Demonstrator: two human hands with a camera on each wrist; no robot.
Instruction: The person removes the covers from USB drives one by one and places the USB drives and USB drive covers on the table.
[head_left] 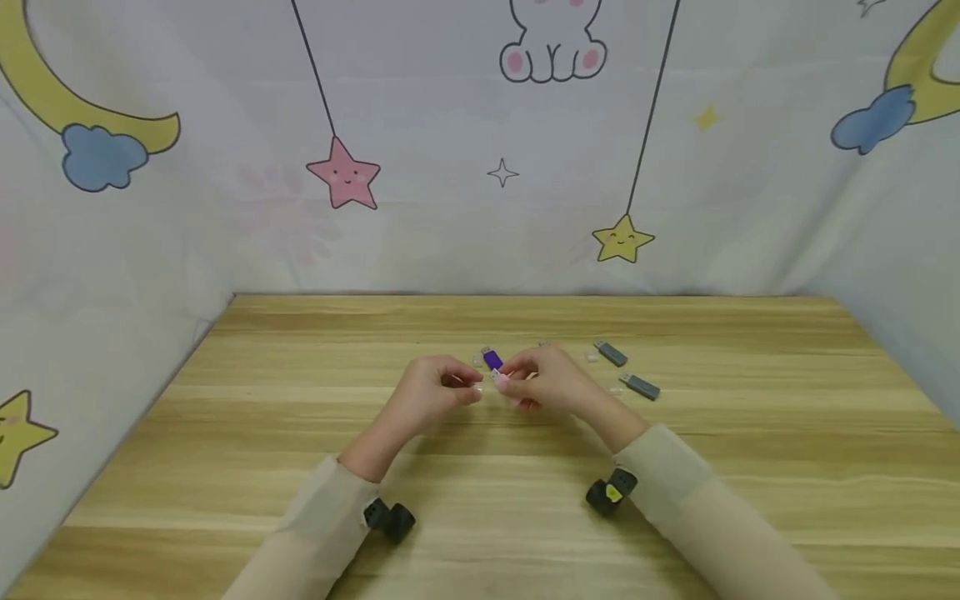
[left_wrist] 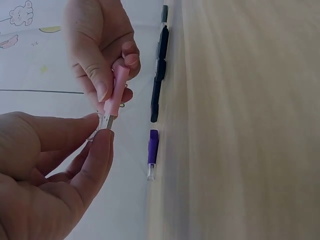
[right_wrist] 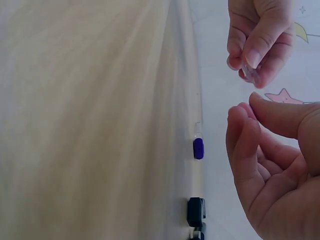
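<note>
My left hand (head_left: 433,387) pinches a small clear plastic cap (right_wrist: 250,75) between thumb and fingertips. Facing it, my right hand (head_left: 558,379) holds a pink USB stick (left_wrist: 118,90) between thumb and curled fingers. The stick's metal plug points toward the left hand. In the right wrist view the cap and the pink stick are a short way apart; fingers hide most of the stick there. Just beyond the hands, a purple USB stick (head_left: 492,359) lies on the table.
Two grey USB sticks (head_left: 612,353) lie to the right on the wooden table (head_left: 225,433). Loose clear caps (head_left: 592,357) lie near the sticks. A printed cloth (head_left: 450,233) with stars and moons hangs behind the table's far edge.
</note>
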